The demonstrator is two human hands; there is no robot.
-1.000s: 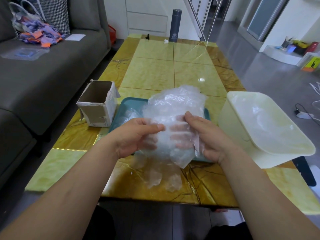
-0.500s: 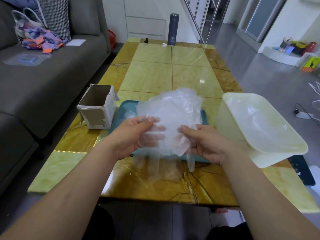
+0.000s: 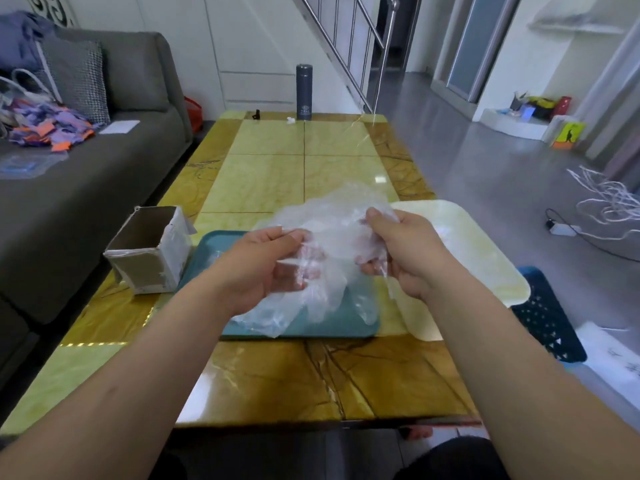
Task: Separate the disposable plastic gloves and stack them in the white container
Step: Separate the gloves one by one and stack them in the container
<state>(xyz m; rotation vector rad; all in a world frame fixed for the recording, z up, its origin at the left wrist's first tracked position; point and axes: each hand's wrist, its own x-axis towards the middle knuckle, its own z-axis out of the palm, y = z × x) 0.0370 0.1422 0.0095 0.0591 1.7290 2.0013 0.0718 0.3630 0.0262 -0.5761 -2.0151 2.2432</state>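
Observation:
A crumpled bunch of clear plastic gloves [image 3: 332,230] hangs between my two hands above the teal tray [image 3: 332,325]. My left hand [image 3: 263,268] grips the bunch's left side, fingers curled behind the film. My right hand [image 3: 401,251] pinches its upper right edge between thumb and fingers. Glove fingers dangle down onto the tray. The white container [image 3: 485,258] stands to the right of the tray, partly behind my right hand; its inside looks empty where I can see it.
An open cardboard box [image 3: 149,251] stands left of the tray on the yellow marble table [image 3: 298,174]. A dark flask [image 3: 304,92] stands at the far edge. A grey sofa [image 3: 86,188] runs along the left; a blue basket [image 3: 547,317] and cables lie on the floor at right.
Both hands have lifted the glove bunch and pulled apart, the right hand moving up and right toward the white container. The view has tilted up.

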